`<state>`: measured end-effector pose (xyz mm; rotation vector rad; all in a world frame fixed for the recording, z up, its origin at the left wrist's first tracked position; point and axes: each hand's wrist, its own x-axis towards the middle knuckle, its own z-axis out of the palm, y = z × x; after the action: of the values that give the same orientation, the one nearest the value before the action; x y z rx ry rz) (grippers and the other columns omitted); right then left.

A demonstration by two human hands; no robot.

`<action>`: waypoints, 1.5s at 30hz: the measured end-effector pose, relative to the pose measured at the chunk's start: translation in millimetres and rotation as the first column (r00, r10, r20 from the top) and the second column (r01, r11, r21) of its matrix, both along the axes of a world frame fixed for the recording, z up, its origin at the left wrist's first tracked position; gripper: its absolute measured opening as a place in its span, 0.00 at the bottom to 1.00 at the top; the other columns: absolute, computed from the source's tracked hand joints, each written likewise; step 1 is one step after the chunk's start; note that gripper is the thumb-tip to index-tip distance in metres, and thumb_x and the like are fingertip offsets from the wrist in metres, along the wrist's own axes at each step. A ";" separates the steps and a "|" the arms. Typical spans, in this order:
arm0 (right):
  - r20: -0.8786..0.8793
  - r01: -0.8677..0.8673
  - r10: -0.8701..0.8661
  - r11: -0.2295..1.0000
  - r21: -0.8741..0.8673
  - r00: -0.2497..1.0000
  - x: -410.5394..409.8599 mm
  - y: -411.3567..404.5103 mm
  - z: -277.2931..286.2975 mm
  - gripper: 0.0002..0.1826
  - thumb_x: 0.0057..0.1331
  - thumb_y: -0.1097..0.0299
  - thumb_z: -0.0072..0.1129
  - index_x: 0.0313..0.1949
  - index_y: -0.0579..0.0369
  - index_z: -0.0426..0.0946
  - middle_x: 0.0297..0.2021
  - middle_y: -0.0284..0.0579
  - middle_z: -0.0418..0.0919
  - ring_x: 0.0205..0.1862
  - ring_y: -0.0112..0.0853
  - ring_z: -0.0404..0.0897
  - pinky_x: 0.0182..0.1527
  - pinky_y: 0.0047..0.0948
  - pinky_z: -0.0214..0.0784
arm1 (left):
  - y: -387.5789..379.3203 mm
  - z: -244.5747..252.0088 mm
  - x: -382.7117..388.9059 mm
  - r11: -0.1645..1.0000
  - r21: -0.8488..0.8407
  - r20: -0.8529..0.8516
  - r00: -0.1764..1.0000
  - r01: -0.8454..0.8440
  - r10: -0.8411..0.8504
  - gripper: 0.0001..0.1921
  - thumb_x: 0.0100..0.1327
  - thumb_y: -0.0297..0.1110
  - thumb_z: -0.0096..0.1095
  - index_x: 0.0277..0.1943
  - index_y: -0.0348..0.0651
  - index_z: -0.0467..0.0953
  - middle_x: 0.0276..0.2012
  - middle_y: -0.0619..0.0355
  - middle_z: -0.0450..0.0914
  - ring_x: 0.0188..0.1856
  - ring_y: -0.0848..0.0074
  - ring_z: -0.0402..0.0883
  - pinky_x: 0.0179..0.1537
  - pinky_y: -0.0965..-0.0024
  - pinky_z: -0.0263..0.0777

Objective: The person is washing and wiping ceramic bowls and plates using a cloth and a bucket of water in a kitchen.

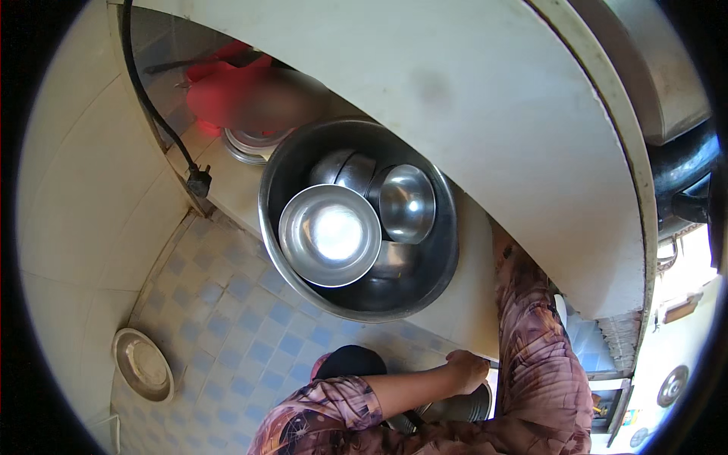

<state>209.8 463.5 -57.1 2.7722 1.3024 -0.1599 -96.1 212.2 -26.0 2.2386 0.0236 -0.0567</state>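
Note:
From the lower left my left forearm crosses to the right, and my left hand (pixel 467 372) has its fingers curled near the edge of a pale ledge (pixel 455 324). Whether it grips anything is hidden. Just below that hand, a ridged metal vessel (pixel 463 405) shows partly behind patterned clothing. My right hand is out of view; patterned cloth (pixel 540 347) runs up beneath the counter. Ahead, a large steel tub (pixel 358 314) stands on the ledge. Inside it are a wide shiny steel bowl (pixel 330 235), a tilted smaller bowl (pixel 407 203) and several other metal vessels (pixel 344 170).
A curved white countertop (pixel 483 114) overhangs the tub's right side. A black cable with a plug (pixel 199 181) dangles at the left. Behind the tub lie stacked metal plates (pixel 247 149) and a red item (pixel 227 96). A metal basin (pixel 143 365) sits on the tiled floor (pixel 239 330).

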 end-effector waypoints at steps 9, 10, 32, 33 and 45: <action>0.026 -0.135 0.134 0.988 0.069 0.991 -27.3 11.9 6.9 0.19 0.44 0.78 0.54 0.38 0.48 0.78 0.52 0.44 0.69 0.57 0.42 0.64 0.59 0.35 0.55 | -7.2 9.4 -13.9 0.999 0.024 0.002 1.000 0.027 -0.027 0.20 0.52 0.32 0.55 0.48 0.33 0.69 0.33 0.46 0.80 0.37 0.60 0.81 0.33 0.57 0.74; -0.001 -0.172 0.172 0.982 0.076 0.985 -46.9 12.2 -2.6 0.19 0.44 0.78 0.54 0.38 0.47 0.78 0.52 0.44 0.69 0.57 0.42 0.64 0.59 0.35 0.55 | -9.7 2.2 -13.7 0.998 0.056 -0.023 1.000 -0.009 0.011 0.19 0.51 0.31 0.55 0.47 0.34 0.69 0.34 0.46 0.80 0.38 0.59 0.81 0.33 0.57 0.74; -0.388 -0.171 0.574 0.690 0.704 0.721 -191.2 -336.6 10.4 0.14 0.42 0.81 0.52 0.29 0.51 0.78 0.37 0.40 0.75 0.42 0.35 0.72 0.48 0.32 0.62 | -72.6 -40.2 17.1 0.953 0.160 -0.322 0.926 0.259 -0.197 0.22 0.50 0.34 0.55 0.50 0.39 0.71 0.44 0.46 0.77 0.45 0.60 0.78 0.47 0.59 0.69; -0.591 0.030 0.467 0.767 0.640 0.658 -180.7 -356.6 8.4 0.14 0.42 0.82 0.51 0.30 0.53 0.78 0.36 0.40 0.76 0.41 0.33 0.73 0.46 0.31 0.64 | -75.5 -36.6 18.6 0.947 0.152 -0.357 0.909 0.283 -0.214 0.21 0.51 0.34 0.54 0.49 0.39 0.71 0.44 0.46 0.77 0.46 0.60 0.78 0.47 0.59 0.69; -0.993 0.917 0.047 0.381 0.119 0.109 -57.6 -477.7 93.2 0.30 0.57 0.49 0.54 0.55 0.51 0.65 0.43 0.45 0.75 0.43 0.35 0.74 0.46 0.29 0.67 | -74.5 -1.4 50.0 0.937 -0.073 -0.048 0.940 -0.340 0.338 0.25 0.52 0.34 0.52 0.55 0.40 0.67 0.41 0.45 0.78 0.45 0.54 0.77 0.47 0.59 0.69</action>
<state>152.2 -14.1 36.0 3.9385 -0.1136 -2.1353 -46.1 137.7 -27.4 2.1233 0.4190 0.0904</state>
